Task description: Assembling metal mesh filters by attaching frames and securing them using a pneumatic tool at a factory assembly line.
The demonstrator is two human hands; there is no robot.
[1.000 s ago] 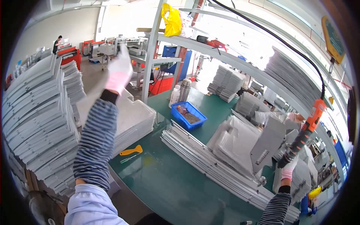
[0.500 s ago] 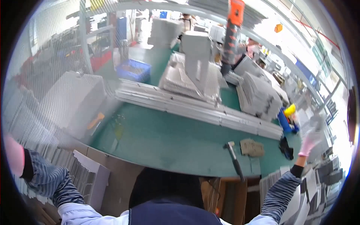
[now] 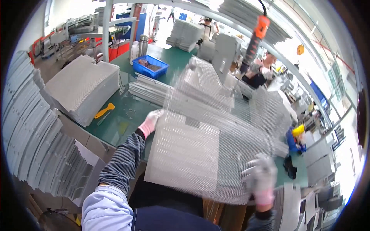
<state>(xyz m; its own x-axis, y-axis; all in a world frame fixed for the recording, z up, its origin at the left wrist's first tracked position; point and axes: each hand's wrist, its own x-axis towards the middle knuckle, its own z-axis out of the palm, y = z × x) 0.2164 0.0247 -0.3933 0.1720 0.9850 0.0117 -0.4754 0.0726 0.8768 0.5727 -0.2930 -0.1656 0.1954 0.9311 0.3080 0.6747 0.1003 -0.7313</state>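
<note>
You have a wide perforated metal sheet (image 3: 185, 154) up in the air over the near edge of the green bench (image 3: 127, 115), and only two points of contact keep it there. Your left hand (image 3: 151, 122) grips the sheet's far left corner, gloved fingers curled over the edge, while your right hand (image 3: 261, 181) clamps the lower right corner; that side is blurred, so how deep the hold goes you cannot tell. The blur across the sheet suggests it is swinging fast, and a thin panel like this is likely to flex and whip, which could pull a shallow corner grip loose and drop the sheet onto the bench or against your body. Its far edge sweeps close over the long stack of grey panels (image 3: 154, 90) on the bench, and a catch there could drag pieces out of line. The orange power tool (image 3: 256, 36) hanging from above sits near the sheet's upper path, so lifting higher risks a knock. The yellow-handled scraper (image 3: 104, 111) and the blue bin (image 3: 151, 66) lie to the left, well apart from the swing, and seem safe.
</note>
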